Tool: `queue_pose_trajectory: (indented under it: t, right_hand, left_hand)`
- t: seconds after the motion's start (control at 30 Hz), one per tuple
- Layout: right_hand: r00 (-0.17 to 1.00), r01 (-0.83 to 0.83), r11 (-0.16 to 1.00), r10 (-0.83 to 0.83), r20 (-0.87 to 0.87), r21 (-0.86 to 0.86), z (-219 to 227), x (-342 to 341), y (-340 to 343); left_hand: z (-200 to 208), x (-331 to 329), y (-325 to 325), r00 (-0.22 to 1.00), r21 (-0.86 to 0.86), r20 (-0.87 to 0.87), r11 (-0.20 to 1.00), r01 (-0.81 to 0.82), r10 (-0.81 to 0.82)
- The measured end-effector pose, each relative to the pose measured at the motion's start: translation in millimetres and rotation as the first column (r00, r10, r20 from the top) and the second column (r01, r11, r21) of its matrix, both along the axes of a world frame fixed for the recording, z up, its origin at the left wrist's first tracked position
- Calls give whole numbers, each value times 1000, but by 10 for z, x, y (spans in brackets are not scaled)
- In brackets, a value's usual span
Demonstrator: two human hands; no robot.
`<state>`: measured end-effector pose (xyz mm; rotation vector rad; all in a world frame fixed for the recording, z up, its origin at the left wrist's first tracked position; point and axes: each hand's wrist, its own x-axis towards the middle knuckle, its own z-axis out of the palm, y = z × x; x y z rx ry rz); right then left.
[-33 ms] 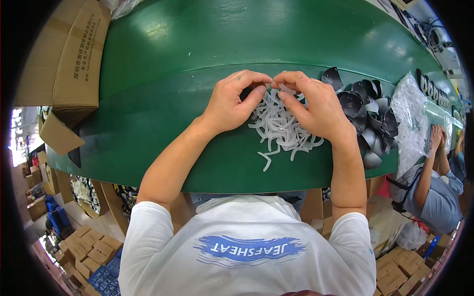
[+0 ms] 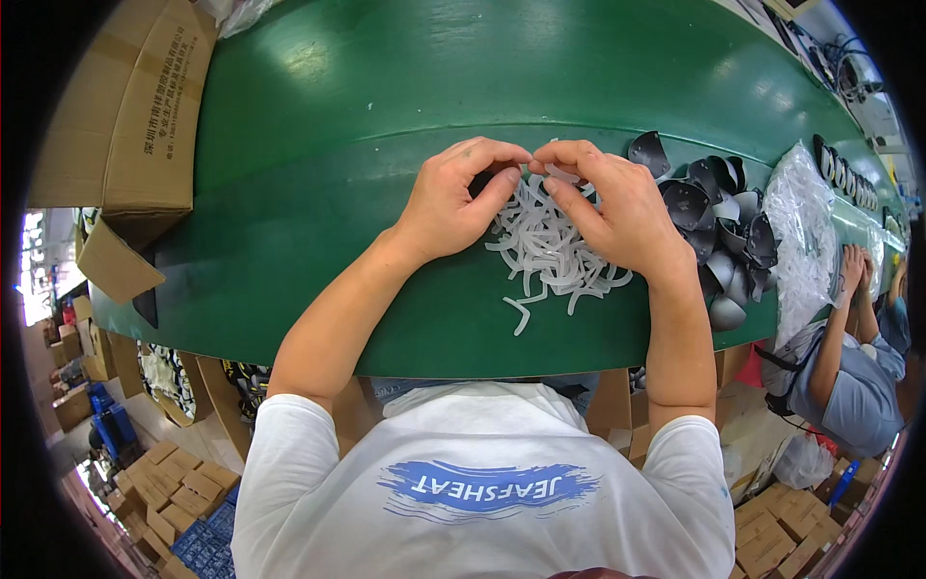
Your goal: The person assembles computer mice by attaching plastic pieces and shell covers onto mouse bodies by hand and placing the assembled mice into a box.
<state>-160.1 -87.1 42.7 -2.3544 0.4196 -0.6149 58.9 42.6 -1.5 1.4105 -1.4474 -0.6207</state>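
My left hand (image 2: 458, 198) is closed, thumb and index finger bent around a dark piece (image 2: 478, 182) that is mostly hidden; it looks like one of the black curved shells. Fingertip to fingertip with it, my right hand (image 2: 617, 203) pinches a translucent bent plastic strip (image 2: 560, 175). Beneath both hands lies a loose pile of similar strips (image 2: 550, 246), with one strip (image 2: 518, 316) lying apart at its near side. Just right of my right hand is a heap of black curved shells (image 2: 690, 205), some showing grey faces.
The green table (image 2: 386, 77) curves around me. An open cardboard box (image 2: 145, 116) stands at the left. Beyond the shells lie clear plastic bags (image 2: 801, 232) and a row of dark parts (image 2: 844, 174). A co-worker (image 2: 849, 367) sits at the right. Cartons (image 2: 178, 482) stand on the floor.
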Motion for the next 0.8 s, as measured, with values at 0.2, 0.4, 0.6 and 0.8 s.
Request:
queue_pose_trajectory:
  t: [0.2,0.4,0.6,0.8]
  right_hand:
    - [1000,-6,998,6,-6,-56,22,5,-9]
    - [999,-29,994,27,-19,-109,114,-9,-5]
    - [999,-15,998,18,49,-56,82,7,3]
    - [999,-14,999,16,32,-43,70,-4,7]
  left_hand:
    - [-61,5,-20,999,-66,32,998,-17,19]
    - [8,13,-5,995,-26,96,1000,1,2]
    - [-1,9,-6,994,-36,106,999,-1,5]
    - [-14,12,-3,992,-48,122,999,2,4]
